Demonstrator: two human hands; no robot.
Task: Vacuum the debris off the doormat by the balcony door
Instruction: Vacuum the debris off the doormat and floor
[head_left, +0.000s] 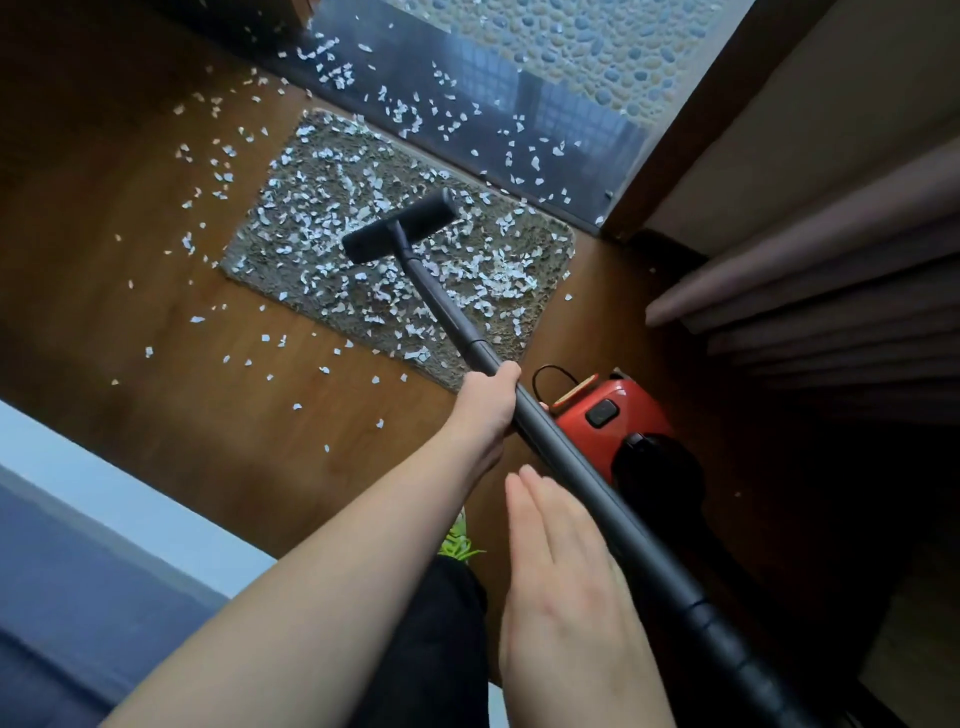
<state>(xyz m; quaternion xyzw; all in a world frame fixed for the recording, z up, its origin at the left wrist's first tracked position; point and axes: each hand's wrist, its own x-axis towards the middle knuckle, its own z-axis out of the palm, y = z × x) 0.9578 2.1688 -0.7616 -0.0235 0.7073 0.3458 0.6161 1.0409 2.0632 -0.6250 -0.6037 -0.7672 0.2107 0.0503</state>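
A grey-brown doormat lies on the wooden floor by the balcony door sill, strewn with white paper scraps. The black vacuum head rests on the middle of the mat, at the end of a long dark wand. My left hand grips the wand halfway up. My right hand lies flat against the lower wand, fingers straight. The red vacuum body sits on the floor to the right of the wand.
More scraps litter the wooden floor left of the mat and the dark sill. A pebbled balcony floor lies beyond. Curtains hang at right; a blue-and-white bed edge is at lower left.
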